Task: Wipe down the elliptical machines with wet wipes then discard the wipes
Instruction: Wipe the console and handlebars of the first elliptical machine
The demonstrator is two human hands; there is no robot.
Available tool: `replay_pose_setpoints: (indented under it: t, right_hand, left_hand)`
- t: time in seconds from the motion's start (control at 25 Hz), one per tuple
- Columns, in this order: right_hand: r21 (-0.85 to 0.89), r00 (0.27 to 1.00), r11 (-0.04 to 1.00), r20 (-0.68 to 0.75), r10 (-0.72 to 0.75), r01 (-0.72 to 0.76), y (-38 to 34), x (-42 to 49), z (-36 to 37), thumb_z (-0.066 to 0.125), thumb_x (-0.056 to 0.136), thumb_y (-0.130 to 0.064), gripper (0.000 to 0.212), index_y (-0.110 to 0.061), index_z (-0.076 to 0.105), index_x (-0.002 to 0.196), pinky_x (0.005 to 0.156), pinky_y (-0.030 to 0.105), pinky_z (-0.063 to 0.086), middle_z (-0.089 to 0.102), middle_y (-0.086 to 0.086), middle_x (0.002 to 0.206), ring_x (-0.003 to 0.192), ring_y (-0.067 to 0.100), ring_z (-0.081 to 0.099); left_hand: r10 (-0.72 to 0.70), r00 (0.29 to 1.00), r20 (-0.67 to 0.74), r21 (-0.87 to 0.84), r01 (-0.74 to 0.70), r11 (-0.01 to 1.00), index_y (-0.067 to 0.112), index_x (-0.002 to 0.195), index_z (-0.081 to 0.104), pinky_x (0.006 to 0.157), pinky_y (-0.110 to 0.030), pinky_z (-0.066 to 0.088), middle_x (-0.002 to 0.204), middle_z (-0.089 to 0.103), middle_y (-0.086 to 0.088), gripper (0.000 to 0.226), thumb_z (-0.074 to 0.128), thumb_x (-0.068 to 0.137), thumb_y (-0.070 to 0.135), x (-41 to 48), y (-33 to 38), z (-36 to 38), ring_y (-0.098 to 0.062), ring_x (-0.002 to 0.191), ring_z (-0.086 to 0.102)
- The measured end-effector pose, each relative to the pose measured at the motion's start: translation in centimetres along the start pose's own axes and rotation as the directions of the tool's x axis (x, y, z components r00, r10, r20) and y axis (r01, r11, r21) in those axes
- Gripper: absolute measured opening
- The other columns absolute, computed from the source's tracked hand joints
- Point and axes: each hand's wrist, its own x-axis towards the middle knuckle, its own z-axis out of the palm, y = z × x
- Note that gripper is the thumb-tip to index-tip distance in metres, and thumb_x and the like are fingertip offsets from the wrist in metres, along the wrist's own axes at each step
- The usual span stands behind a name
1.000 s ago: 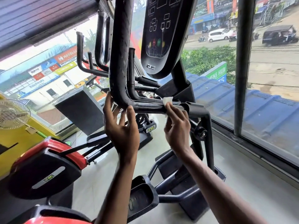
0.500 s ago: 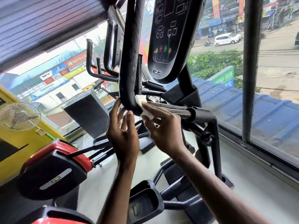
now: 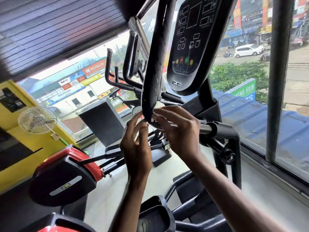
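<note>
The right hand (image 3: 178,131) pinches a small crumpled white wet wipe (image 3: 158,106) against the lower bend of the black padded tubular elliptical handlebar (image 3: 153,67), just below the dark oval console panel (image 3: 190,47). The left hand (image 3: 135,146) is raised just beside the same bend, fingers relaxed and holding nothing (whether its fingertips touch the bar is unclear).

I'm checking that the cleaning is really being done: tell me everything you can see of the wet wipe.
The wet wipe is a small white wad, crumpled and mostly hidden. It looks like thin, soft cloth. The right hand pinches it against the lower bend of the black handlebar. One tuft shows above the fingers and a sliver below. The left hand is close but does not plainly touch it.
</note>
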Motion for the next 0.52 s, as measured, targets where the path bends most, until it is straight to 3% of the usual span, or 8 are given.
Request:
replay_pose_setpoints:
  t: [0.12, 0.24, 0.4, 0.52]
  right_hand:
    - [-0.002, 0.991, 0.998, -0.120, 0.060, -0.061, -1.0, 1.0, 1.2, 0.078, 0.088, -0.008, 0.011, -0.011, 0.081, 0.098, 0.072, 0.031, 0.057, 0.074, 0.000, 0.094, 0.085, 0.009, 0.071]
    - [-0.016, 0.998, 1.000, -0.069, 0.005, -0.006, -0.7, -0.6, 0.8, 0.077, 0.088, -0.006, 0.011, -0.008, 0.080, 0.098, 0.067, 0.029, 0.057, 0.073, 0.002, 0.095, 0.083, 0.011, 0.070]
    - [-0.047, 0.989, 0.999, -0.147, -0.021, 0.014, -1.4, 0.6, 1.5, 0.078, 0.087, -0.002, 0.009, -0.007, 0.080, 0.095, 0.073, 0.020, 0.054, 0.073, 0.004, 0.093, 0.084, 0.009, 0.069]
    - [-0.037, 0.959, 0.999, -0.282, -0.008, -0.003, -1.6, 5.0, 2.3, 0.077, 0.089, -0.008, 0.008, -0.010, 0.080, 0.095, 0.070, 0.032, 0.058, 0.073, 0.002, 0.093, 0.081, 0.012, 0.070]
  left_hand:
    - [-0.010, 1.000, 0.004, -0.019, 0.011, 1.000, 0.016, 0.115, 0.070, 0.096, -0.052, 0.054, 0.109, 0.072, 0.011, 0.036, 0.052, 0.088, 0.032, 0.7, 0.2, -0.1, -0.023, 0.109, 0.069]
    - [-0.016, 1.000, 0.014, 0.011, 0.015, 1.000, 0.022, 0.112, 0.070, 0.094, -0.051, 0.055, 0.105, 0.073, 0.014, 0.030, 0.052, 0.090, 0.031, 1.2, 0.4, -0.3, -0.020, 0.107, 0.069]
    - [0.006, 0.999, 0.042, 0.017, -0.007, 1.000, 0.019, 0.119, 0.068, 0.095, -0.050, 0.055, 0.114, 0.072, 0.004, 0.031, 0.049, 0.094, 0.022, 1.5, 1.0, -0.1, -0.020, 0.110, 0.068]
    - [0.020, 0.998, 0.051, 0.037, -0.021, 0.999, 0.017, 0.122, 0.067, 0.094, -0.040, 0.056, 0.113, 0.072, 0.005, 0.034, 0.048, 0.094, 0.021, 2.1, 1.5, 0.0, -0.014, 0.109, 0.068]
